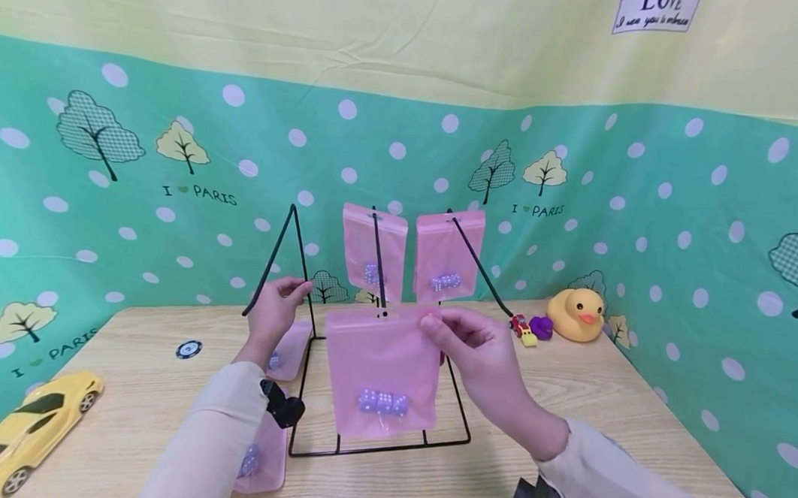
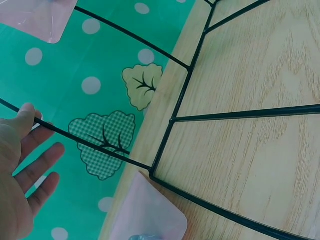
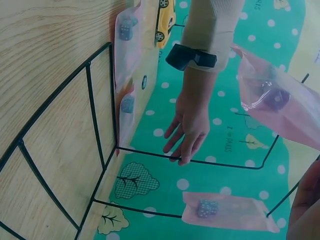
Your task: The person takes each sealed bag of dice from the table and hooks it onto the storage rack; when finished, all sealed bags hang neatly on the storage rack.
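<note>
Between the hands hangs a pink bag (image 1: 385,361), right (image 1: 489,364) pinching it, left (image 1: 275,315) a rack (image 1: 380,449).

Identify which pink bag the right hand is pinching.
The pink bag at the near tip of the middle prong: the right hand pinches its upper right corner. The other four are unheld: two bags hang farther back, two bags lie on the table.
</note>
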`<state>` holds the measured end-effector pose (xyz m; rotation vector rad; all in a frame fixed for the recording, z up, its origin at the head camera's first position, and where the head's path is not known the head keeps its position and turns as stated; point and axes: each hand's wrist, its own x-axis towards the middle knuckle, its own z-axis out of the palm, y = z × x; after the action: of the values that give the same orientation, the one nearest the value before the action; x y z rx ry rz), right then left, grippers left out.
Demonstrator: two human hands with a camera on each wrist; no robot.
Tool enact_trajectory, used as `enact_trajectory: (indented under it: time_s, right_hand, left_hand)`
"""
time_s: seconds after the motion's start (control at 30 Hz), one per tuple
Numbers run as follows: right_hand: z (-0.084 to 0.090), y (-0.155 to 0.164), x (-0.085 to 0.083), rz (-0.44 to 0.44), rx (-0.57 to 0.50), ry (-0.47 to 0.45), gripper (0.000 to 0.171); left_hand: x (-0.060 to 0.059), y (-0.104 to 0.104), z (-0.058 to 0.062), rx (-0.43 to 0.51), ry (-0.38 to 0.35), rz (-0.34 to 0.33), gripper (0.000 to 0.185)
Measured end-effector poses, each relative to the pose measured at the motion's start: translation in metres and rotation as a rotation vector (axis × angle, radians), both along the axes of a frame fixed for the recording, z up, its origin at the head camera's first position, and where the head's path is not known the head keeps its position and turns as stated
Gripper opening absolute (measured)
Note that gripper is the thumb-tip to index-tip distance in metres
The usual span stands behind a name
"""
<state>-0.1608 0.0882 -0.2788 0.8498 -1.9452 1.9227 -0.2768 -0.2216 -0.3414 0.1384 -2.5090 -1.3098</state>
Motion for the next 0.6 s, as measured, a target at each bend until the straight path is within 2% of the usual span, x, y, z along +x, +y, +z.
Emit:
enact_trajectory:
  time_s: [0.6]
  right_hand:
    - [0.0,-0.011,-0.03,-0.054,0.059,-0.096,0.017]
  left_hand:
    - [0.0,0.001,-0.002,0.012,0.008,0.007,0.037]
